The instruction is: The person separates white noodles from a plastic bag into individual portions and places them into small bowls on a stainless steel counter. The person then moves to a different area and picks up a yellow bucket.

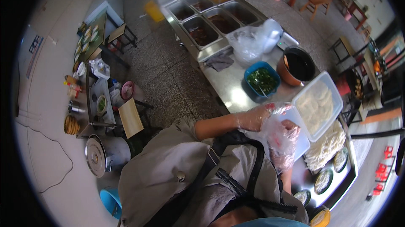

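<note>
My left hand (pixel 254 118), in a clear plastic glove, reaches in from the left and grips the upper side of a thin clear plastic bag (pixel 274 132). From below comes my right hand (pixel 284 146), gloved too, its fingers curled at the bag's other side. Whatever the bag holds is hard to make out; red marks show through it. Behind the hands lies a pale translucent plastic tray or lid (pixel 300 144). A translucent plastic box (pixel 317 107) of pale, dumpling-like pieces stands just right of it. White noodles (pixel 327 146) are heaped beyond.
Before me, the steel counter (pixel 234 95) holds a blue tub of chopped greens (pixel 262 78), a pot of dark liquid (pixel 297 65), plastic bags (pixel 253 42) and several bowls of noodles (pixel 323 181). Food wells (pixel 201 31) lie further up. At left stand a stool (pixel 130 118) and a lidded steel pot (pixel 107 154).
</note>
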Demonstrator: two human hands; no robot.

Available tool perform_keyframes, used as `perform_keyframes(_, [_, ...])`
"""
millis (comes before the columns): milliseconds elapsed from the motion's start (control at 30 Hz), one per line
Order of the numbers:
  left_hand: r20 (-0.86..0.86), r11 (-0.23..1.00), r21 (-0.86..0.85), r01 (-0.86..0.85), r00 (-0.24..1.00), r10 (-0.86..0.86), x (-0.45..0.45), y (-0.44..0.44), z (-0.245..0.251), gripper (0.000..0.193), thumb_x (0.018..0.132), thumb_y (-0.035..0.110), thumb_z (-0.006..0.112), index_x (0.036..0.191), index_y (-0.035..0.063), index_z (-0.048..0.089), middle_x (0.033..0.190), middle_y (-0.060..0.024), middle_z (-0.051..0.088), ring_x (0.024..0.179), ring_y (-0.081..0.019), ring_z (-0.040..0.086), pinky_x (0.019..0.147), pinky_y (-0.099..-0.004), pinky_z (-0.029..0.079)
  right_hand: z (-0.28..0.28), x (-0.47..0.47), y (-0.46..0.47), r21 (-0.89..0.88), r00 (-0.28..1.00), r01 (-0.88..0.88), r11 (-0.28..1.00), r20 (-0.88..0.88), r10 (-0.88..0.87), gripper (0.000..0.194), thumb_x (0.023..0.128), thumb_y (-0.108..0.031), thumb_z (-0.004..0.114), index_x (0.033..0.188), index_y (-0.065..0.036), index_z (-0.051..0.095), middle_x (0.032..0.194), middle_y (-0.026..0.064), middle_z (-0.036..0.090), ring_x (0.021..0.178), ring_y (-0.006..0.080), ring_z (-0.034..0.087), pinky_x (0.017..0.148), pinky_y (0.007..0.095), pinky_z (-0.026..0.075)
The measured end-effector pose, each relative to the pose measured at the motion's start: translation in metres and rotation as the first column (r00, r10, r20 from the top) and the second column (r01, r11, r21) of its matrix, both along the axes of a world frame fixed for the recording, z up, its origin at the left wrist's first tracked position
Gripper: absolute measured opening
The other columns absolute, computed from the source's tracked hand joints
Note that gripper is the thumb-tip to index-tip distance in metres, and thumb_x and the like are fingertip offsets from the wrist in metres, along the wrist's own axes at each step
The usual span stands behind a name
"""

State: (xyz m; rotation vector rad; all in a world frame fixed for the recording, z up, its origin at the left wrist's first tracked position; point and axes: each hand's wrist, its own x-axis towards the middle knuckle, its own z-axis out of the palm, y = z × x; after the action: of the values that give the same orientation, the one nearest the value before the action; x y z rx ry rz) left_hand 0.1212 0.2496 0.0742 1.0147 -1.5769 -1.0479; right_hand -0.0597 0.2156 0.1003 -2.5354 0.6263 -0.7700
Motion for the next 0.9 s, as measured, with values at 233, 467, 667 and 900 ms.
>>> perform_keyframes(233, [0.284,0.962,-0.27,-0.025,0.953,0.104,0.123,0.089,-0.031,0.036,0.084,0.031,0.062,0.117,0.0153,0.06,0.133,-0.0079,0.047,0.13,-0.0308,0.033,0.114,-0.0449,0.011,0.007,0.145,0.057,0.57,0.965,-0.225,0.791,0.02,0.26,0.035,0.076,-0.002,0.065,0.11,0.0,0.055,0.111,0.0114,0.057,0.1,0.0238,0.056,0.086,0.03,0.044])
perform_keyframes(467, [0.181,0.86,-0.376,-0.344,0.883,0.432,0.227,0.186,-0.022,0.028,0.087,0.02,0.057,0.114,0.013,0.06,0.117,0.0,0.06,0.116,-0.0219,0.05,0.114,-0.0459,0.011,0.005,0.269,0.102,0.705,0.871,-0.416,0.574,0.127,0.475,0.038,0.074,-0.005,0.07,0.109,0.001,0.058,0.108,0.0088,0.059,0.099,0.0168,0.055,0.088,0.0286,0.042])
perform_keyframes(667, [-0.051,0.47,-0.341,-0.814,0.515,0.856,0.265,0.262,-0.04,0.067,0.081,0.016,0.061,0.139,0.0017,0.032,0.147,-0.0193,0.025,0.137,-0.0338,0.025,0.112,-0.0382,0.021,-0.028,0.376,0.151,0.714,0.852,-0.461,0.528,0.189,0.488,0.045,0.069,-0.013,0.077,0.108,-0.003,0.056,0.097,0.005,0.061,0.087,0.0147,0.057,0.082,0.0275,0.045])
perform_keyframes(900, [0.178,0.349,-0.389,-0.853,0.302,0.937,0.329,0.327,-0.051,0.081,0.076,0.023,0.07,0.141,0.0007,0.028,0.148,-0.0214,0.022,0.136,-0.036,0.027,0.11,-0.0384,0.026,-0.036,0.485,0.197,0.818,0.612,-0.471,0.331,0.033,0.79,0.05,0.07,-0.017,0.077,0.113,-0.004,0.054,0.103,0.0042,0.06,0.094,0.0146,0.057,0.084,0.0287,0.045])
